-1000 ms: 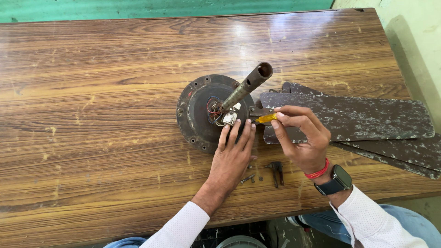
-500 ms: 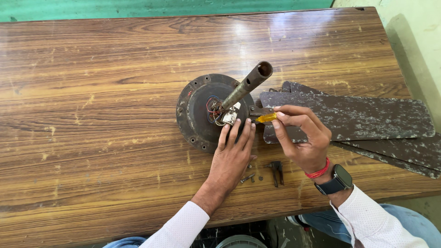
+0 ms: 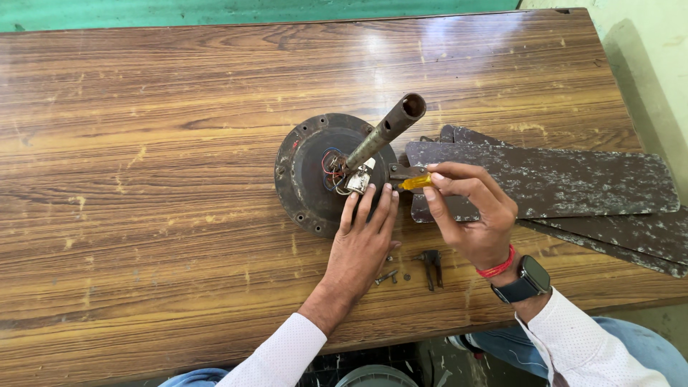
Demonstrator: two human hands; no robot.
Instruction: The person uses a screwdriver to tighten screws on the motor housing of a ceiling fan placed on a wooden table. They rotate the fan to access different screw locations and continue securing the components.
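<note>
A dark round ceiling fan motor (image 3: 308, 172) lies on the wooden table (image 3: 143, 201), its rusty down rod (image 3: 387, 129) pointing up toward me and coloured wires (image 3: 333, 165) with a white block at the hub. My left hand (image 3: 362, 244) rests flat on the motor's near edge, fingers spread. My right hand (image 3: 469, 215) grips a yellow-handled screwdriver (image 3: 416, 183) at the blade bracket where a worn dark fan blade (image 3: 545, 179) meets the motor.
More dark fan blades (image 3: 616, 240) lie stacked at the right, reaching the table's right edge. Loose screws (image 3: 387, 276) and a small dark metal part (image 3: 432, 264) lie near the front edge between my wrists. A green wall runs behind the table.
</note>
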